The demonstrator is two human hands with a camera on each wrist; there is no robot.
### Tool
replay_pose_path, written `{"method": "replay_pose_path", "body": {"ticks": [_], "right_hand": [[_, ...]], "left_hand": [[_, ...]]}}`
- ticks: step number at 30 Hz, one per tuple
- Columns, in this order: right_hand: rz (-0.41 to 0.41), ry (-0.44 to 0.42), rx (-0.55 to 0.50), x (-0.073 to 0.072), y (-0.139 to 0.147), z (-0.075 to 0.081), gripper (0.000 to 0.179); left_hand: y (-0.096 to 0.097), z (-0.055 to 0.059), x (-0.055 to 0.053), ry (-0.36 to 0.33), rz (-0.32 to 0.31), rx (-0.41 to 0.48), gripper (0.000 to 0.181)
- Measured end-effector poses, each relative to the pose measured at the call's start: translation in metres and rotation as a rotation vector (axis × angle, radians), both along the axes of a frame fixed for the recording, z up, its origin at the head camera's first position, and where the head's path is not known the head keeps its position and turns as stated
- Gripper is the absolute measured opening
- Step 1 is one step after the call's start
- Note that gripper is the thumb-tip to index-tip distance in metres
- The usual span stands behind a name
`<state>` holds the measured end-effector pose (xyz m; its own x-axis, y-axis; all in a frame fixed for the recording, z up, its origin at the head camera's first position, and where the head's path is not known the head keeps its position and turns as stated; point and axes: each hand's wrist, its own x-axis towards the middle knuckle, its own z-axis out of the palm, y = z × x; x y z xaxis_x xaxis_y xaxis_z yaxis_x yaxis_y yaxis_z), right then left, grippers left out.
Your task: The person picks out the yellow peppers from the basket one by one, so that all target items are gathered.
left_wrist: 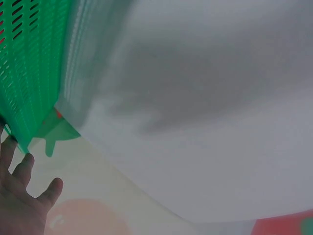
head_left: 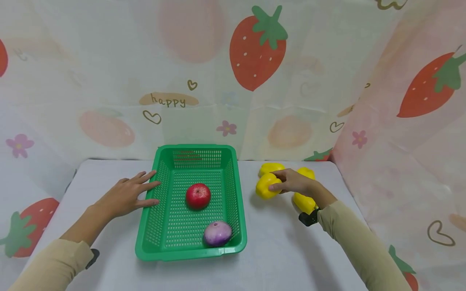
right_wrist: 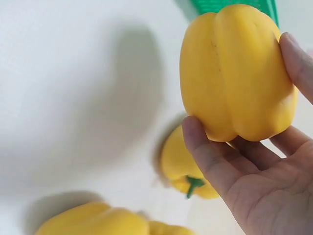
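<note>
My right hand [head_left: 294,182] holds a yellow bell pepper [head_left: 267,186] between thumb and fingers, to the right of the green basket [head_left: 240,218]. In the right wrist view the same bell pepper [right_wrist: 234,73] is lifted over the table, its shadow falling apart from it. With fingers spread, my left hand [head_left: 125,196] touches the basket's left rim. Inside the basket lie a red round fruit [head_left: 198,196] near the middle and a purple, eggplant-like vegetable [head_left: 217,234] in the near right corner.
Another yellow bell pepper [head_left: 271,167] lies behind the held one. More yellow peppers [head_left: 305,203] rest by the right forearm, partly hidden by it. The white table [head_left: 269,258] ends at a back wall hung with strawberry-printed cloth [head_left: 204,129].
</note>
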<state>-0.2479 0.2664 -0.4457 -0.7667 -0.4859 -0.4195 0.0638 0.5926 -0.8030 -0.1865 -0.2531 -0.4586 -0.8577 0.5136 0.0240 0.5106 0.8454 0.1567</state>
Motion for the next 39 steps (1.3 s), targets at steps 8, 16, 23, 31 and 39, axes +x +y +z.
{"method": "replay_pose_path", "body": {"ticks": [8,16,23,31,39], "right_hand": [[-0.041,-0.028,0.005,0.008,0.016,-0.017,0.053],[-0.075,-0.012,0.039,0.012,0.020,-0.031,0.060],[-0.098,0.019,0.047,0.014,0.022,-0.045,0.060],[-0.138,-0.017,0.094,0.015,0.023,-0.042,0.071],[-0.129,-0.029,0.121,0.014,0.023,-0.032,0.072]], "left_hand": [[0.000,0.001,0.000,-0.010,0.008,0.005,0.065],[-0.001,-0.001,0.000,-0.008,0.007,0.011,0.065],[-0.001,-0.001,0.001,-0.013,0.005,0.011,0.065],[0.000,0.002,0.001,-0.017,0.005,0.013,0.065],[-0.001,0.001,0.001,-0.014,0.002,0.015,0.065]]}}
